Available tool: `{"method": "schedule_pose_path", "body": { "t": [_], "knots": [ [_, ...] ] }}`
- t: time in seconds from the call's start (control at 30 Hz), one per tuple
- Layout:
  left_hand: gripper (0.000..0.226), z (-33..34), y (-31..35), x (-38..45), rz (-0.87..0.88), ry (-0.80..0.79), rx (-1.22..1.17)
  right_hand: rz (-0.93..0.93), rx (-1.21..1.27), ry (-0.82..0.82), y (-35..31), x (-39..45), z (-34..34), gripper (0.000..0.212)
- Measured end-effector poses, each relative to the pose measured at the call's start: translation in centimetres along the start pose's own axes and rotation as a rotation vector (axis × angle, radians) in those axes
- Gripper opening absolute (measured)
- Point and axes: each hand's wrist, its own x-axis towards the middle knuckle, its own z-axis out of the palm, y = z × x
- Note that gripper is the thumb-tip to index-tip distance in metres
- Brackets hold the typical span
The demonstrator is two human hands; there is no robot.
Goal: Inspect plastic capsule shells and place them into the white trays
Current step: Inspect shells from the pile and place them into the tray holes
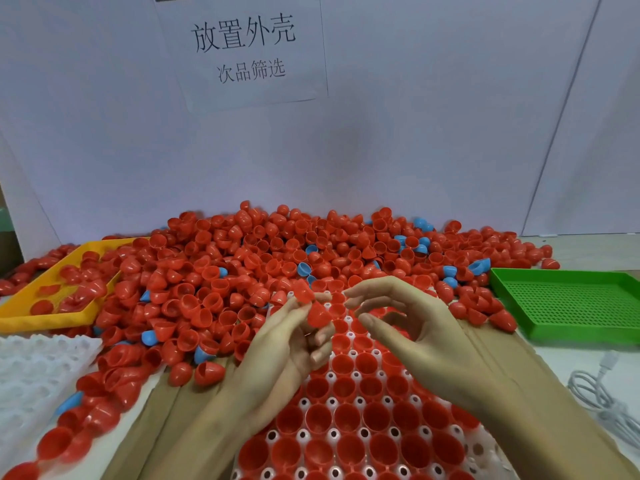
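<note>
White backdrop wall (415, 116) behind worktop (561, 355), bearing paper sign (242, 50) with printed characters. Large heap of red capsule shells (277, 258) across rear half of worktop, scattered blue shells (304, 269) mixed in. Yellow tray (52, 318) at left edge, partly filled with red shells. Green perforated tray (571, 303) at right edge, near heap. White tray (332, 403) at front centre, most sockets filled with red shells, open side up. Second white tray (31, 368) at front left, sockets visible, loose shells along its near side. White cable (602, 393) at front right corner. Left hand (287, 344) above centre tray, fingers curled, pinching two red shells (313, 308) at fingertips, one above the other. Right hand (408, 320) just beside, over same tray, fingers loosely spread and relaxed, holding nothing, fingertips close to held shells; contact cannot be determined.
</note>
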Motion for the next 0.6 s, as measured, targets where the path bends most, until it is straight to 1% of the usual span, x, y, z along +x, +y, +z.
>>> {"method": "schedule_pose_path", "body": {
  "t": [0.07, 0.13, 0.2, 0.27, 0.33, 0.4, 0.47, 0.6],
  "knots": [
    [0.045, -0.1, 0.0, 0.0, -0.02, 0.02, -0.004, -0.013, -0.01, -0.001, 0.1, 0.0, 0.3, 0.035],
    [0.041, -0.1, 0.1, -0.1, -0.025, 0.011, 0.047, -0.028, -0.03, 0.002, 0.2, 0.0, 0.6, 0.037],
    [0.049, 0.0, 0.1, -0.2, -0.059, 0.033, 0.072, -0.062, -0.077, 0.027, 0.3, 0.0, 1.0, 0.039],
    [0.059, -0.1, 0.1, -0.3, -0.101, 0.087, 0.112, -0.136, -0.174, 0.065, 0.4, 0.0, 1.3, 0.04],
    [0.067, 0.1, 0.1, -0.5, -0.124, 0.126, 0.159, -0.223, -0.304, 0.072, 0.5, 0.0, 1.5, 0.034],
    [0.073, 0.2, 0.2, -0.6, -0.129, 0.142, 0.201, -0.278, -0.402, 0.037, 0.6, 0.0, 1.6, 0.029],
    [0.076, 0.2, 0.3, -0.7, -0.142, 0.151, 0.249, -0.303, -0.456, -0.016, 0.8, -0.1, 1.8, 0.032],
    [0.08, -0.1, 0.3, -0.8, -0.183, 0.135, 0.292, -0.28, -0.441, -0.077, 1.1, -0.3, 2.2, 0.031]
  ]
}}
